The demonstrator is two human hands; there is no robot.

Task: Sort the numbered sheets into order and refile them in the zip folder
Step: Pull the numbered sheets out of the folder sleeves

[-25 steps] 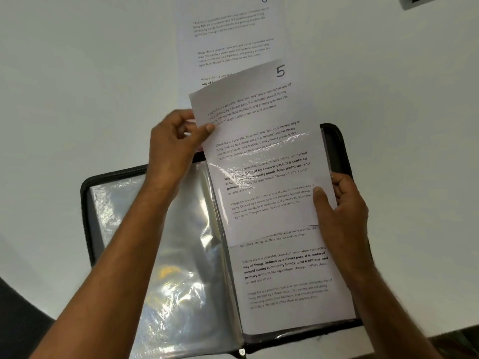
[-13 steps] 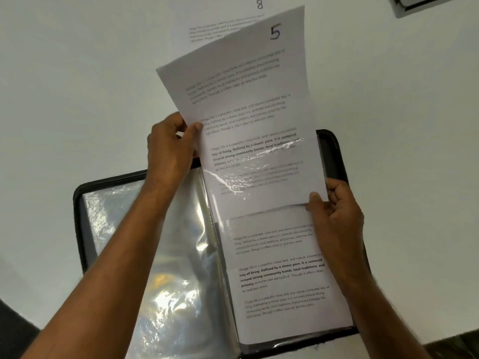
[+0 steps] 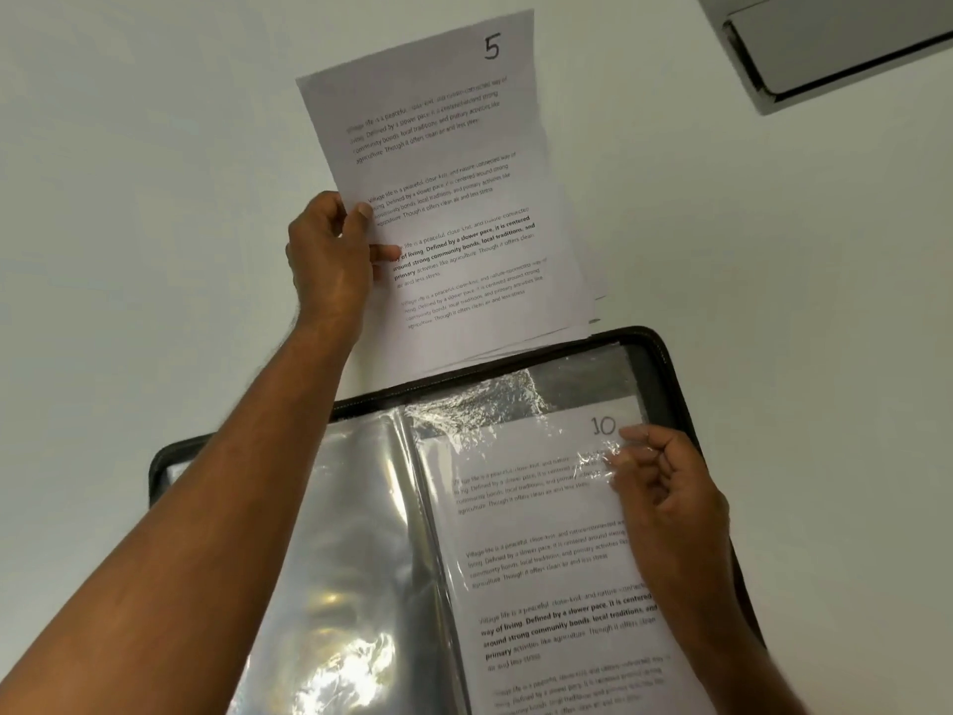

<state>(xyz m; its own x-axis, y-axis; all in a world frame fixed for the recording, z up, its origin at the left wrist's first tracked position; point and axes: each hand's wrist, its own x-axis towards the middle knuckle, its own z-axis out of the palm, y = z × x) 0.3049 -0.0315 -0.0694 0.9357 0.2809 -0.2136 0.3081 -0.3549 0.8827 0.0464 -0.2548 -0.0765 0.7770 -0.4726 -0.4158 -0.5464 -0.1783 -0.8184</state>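
The sheet numbered 5 is out of the folder and lies over a small pile of loose sheets on the white table beyond it. My left hand pinches the sheet's left edge, thumb on top. The black zip folder lies open in front of me with clear plastic sleeves. In the right-hand sleeve sits the sheet numbered 10. My right hand pinches the crinkled top of that sleeve near the number.
A grey, flat device lies at the table's far right corner. White tabletop surrounds the folder on the left and right.
Sheet 5 has come fully out of the sleeve and moved away from me onto the loose pile. Sheet 10 is now uncovered in the sleeve. My right hand shifted up to the sleeve's top.
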